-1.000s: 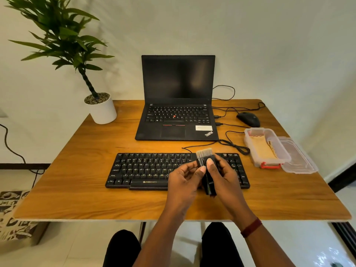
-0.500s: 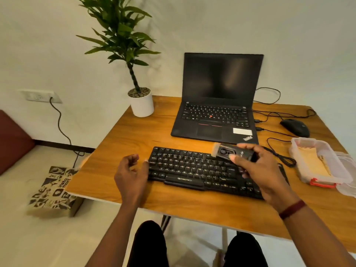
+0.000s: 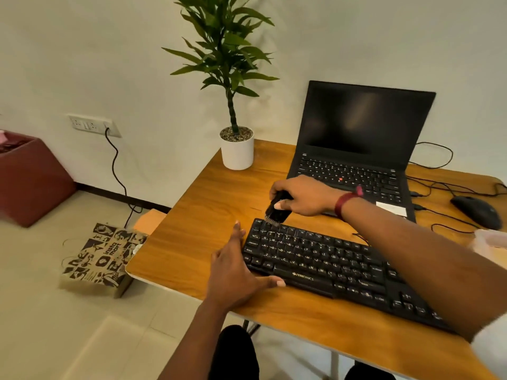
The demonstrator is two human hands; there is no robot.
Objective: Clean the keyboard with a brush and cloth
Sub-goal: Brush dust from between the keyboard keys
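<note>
The left hand [image 3: 236, 270] lies open, fingers straight, on the table [image 3: 192, 242] against the left end of the keyboard [image 3: 329, 264], thumb along its near edge, which reads ZEBRONICS. On the floor to the left, a bag [image 3: 101, 256] reads "insta mart". At the keyboard's far left corner the right hand [image 3: 304, 197] grips a black brush [image 3: 277, 212], bristles down, seemingly touching the top keys. Beyond stands a laptop [image 3: 356, 138]; its sticker is unreadable.
</note>
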